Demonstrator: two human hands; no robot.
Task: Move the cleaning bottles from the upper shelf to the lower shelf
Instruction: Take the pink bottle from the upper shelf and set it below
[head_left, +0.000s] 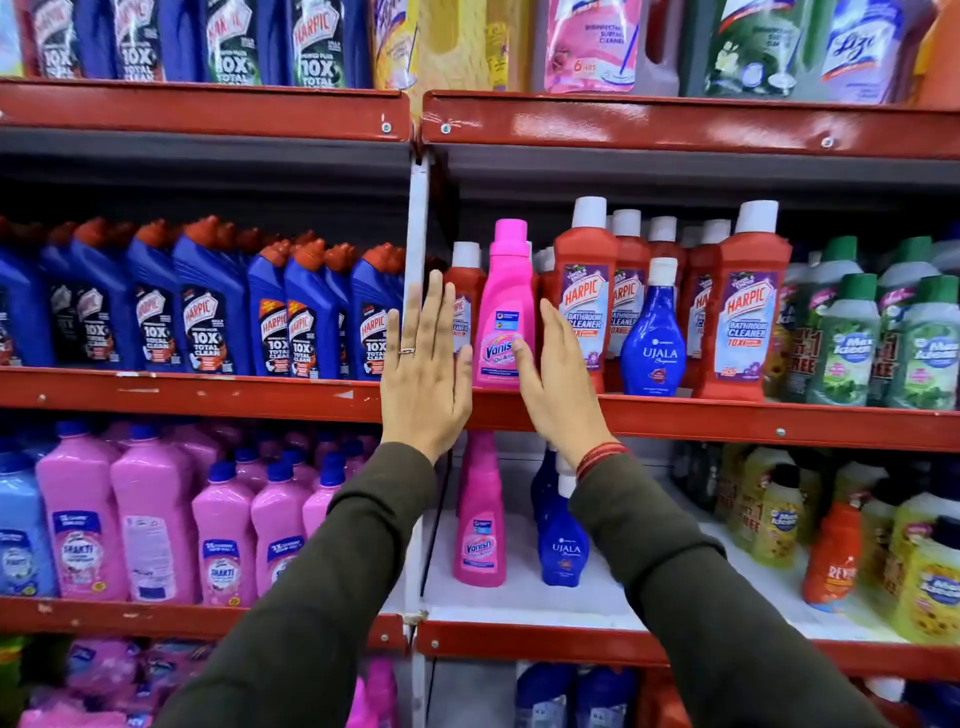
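A pink Vanish bottle (505, 306) stands upright at the front of the upper shelf (675, 418). My left hand (423, 374) is flat and open just left of it, fingers up, a ring on one finger. My right hand (558, 379) is open on the bottle's right side, thumb close to its label; whether it touches, I cannot tell. A blue Ujala bottle (655, 332) stands further right on the same shelf. On the lower shelf (519, 603) stand another pink Vanish bottle (479, 525) and a blue Ujala bottle (563, 540).
Red Harpic bathroom cleaner bottles (743, 312) crowd behind and right of the pink one. Blue Harpic bottles (208, 306) fill the left bay past a white upright post (417, 218). Green bottles (852, 343) stand far right. Yellow and orange bottles (831, 551) occupy the lower shelf's right.
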